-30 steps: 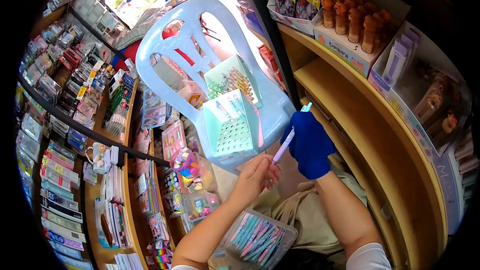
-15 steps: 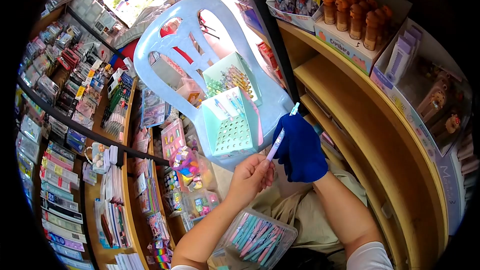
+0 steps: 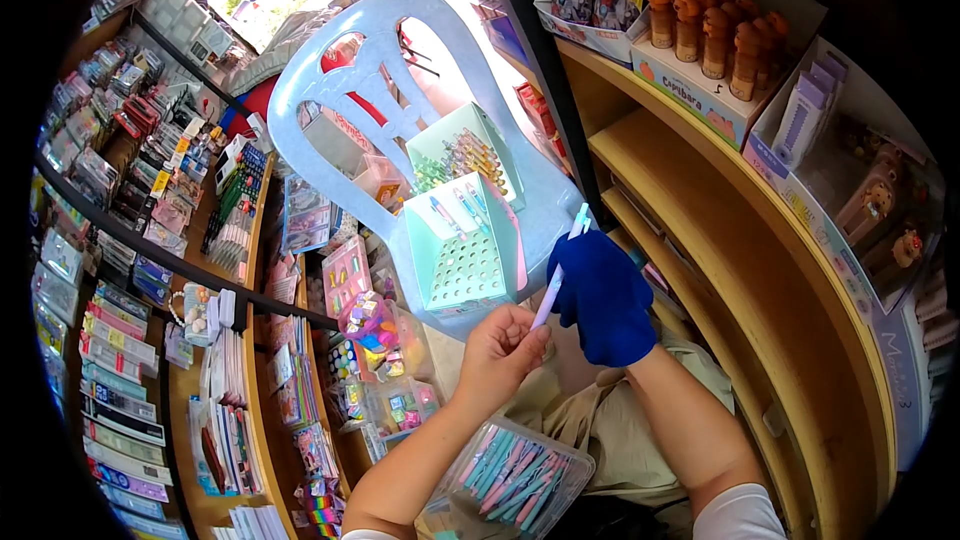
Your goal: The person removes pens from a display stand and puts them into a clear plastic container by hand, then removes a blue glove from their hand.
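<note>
A slim lilac pen [image 3: 549, 296] with a light blue top slants upward between my two hands. My bare left hand [image 3: 504, 352] pinches its lower end between thumb and fingers. Wrapped round its upper part is my right hand [image 3: 606, 302], in a dark blue glove. Just beyond them, a mint-green pen display box [image 3: 465, 275] with rows of round holes rests on a pale blue plastic chair [image 3: 550, 240]; a few pens show at its top. Below my hands, a clear plastic tub [image 3: 575, 470] holds many pink and teal pens [image 3: 515, 475].
Behind the mint box, a second box [image 3: 490, 135] holds gold and green pens. Curved wooden shelves [image 3: 720, 210] rise on the right, topped by a Capibara carton [image 3: 690, 90]. Crowded stationery racks [image 3: 150, 240] line the left. Small clear bins [image 3: 400, 405] stand beside the chair.
The pen's top end has shifted slightly left, and the gloved right hand has turned a little around it. My left hand keeps its pinch in nearly the same place.
</note>
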